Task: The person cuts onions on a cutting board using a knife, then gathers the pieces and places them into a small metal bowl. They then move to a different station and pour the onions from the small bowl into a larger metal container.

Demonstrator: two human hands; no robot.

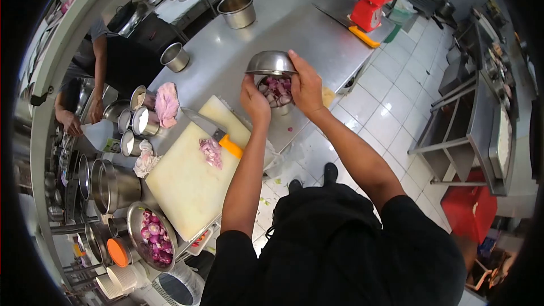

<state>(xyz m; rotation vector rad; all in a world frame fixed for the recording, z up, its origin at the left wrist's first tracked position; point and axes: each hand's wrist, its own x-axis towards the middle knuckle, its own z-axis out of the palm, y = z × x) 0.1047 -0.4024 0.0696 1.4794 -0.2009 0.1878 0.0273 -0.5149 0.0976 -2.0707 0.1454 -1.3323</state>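
Both hands are at a steel bowl (271, 61), which is tilted over a metal container holding chopped purple onion (276, 89). My left hand (254, 100) grips the bowl's left side, beside the container. On the other side, my right hand (307, 84) has its fingers wrapped round the bowl's right edge. A small piece of onion (290, 129) lies on the steel table just below. To the left, a white cutting board (192, 192) bears a small heap of chopped onion (211, 153) and a knife with an orange handle (231, 146).
Two steel pots (237, 11) (175, 57) stand on the far part of the table (283, 5). A red scale (367, 13) is at the back right. A bowl of purple onions (152, 237) sits at lower left. Another person's hands (69, 121) are at the left.
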